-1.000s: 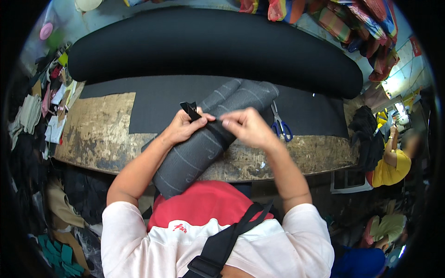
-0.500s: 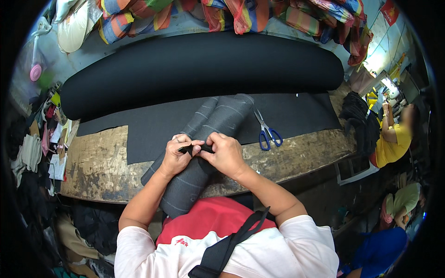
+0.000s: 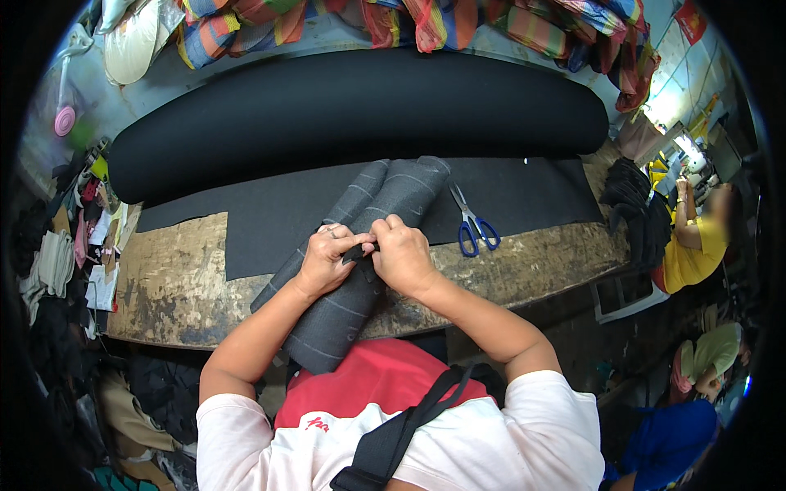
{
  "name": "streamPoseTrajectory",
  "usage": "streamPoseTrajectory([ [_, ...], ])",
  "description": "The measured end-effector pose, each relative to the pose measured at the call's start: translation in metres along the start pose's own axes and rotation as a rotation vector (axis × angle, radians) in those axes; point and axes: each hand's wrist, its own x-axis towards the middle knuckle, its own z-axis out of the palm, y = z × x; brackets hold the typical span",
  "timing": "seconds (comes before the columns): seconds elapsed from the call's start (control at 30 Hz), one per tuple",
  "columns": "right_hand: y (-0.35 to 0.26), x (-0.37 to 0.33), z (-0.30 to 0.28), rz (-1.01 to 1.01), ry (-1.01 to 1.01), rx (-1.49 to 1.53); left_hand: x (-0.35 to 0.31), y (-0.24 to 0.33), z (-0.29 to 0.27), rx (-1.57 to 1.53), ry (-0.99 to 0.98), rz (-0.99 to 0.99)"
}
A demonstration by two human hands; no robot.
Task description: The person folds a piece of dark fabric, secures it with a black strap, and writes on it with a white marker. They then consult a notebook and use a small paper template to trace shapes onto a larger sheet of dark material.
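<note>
A rolled bundle of dark grey fabric with thin pale stripes (image 3: 391, 196) lies slanted across the worn wooden table (image 3: 176, 282), its near end hanging over the front edge. My left hand (image 3: 327, 260) and my right hand (image 3: 403, 255) rest on top of the roll, fingertips meeting. Between them they pinch a small black strip (image 3: 358, 251) against the fabric.
Blue-handled scissors (image 3: 473, 225) lie just right of my hands on a flat black sheet (image 3: 270, 214). A large black roll (image 3: 352, 114) spans the back of the table. Colourful cloth hangs behind. A person in yellow (image 3: 696, 237) sits at far right. Clutter lines the left edge.
My hands have drawn together on the grey roll, both now pinching the small black strip at one spot. The view has tilted slightly, showing more of the hanging cloth.
</note>
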Motion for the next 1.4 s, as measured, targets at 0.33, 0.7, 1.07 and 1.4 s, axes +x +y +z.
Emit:
streamPoseTrajectory([
  [0.33,0.013,0.004,-0.031,0.155,-0.338,0.245,-0.001,-0.006,0.003,0.006,-0.049,-0.006],
  [0.7,0.011,-0.007,-0.036,0.472,-0.770,1.149,-0.005,0.014,-0.025,-0.391,-0.278,-0.239],
  [1.07,-0.025,-0.047,-0.039,-0.178,-0.008,0.291,-0.025,0.018,-0.018,-0.286,-0.298,-0.092],
  [1.4,-0.017,-0.034,-0.054,0.165,-0.517,0.377,-0.031,0.022,-0.019,-0.281,-0.235,-0.008],
])
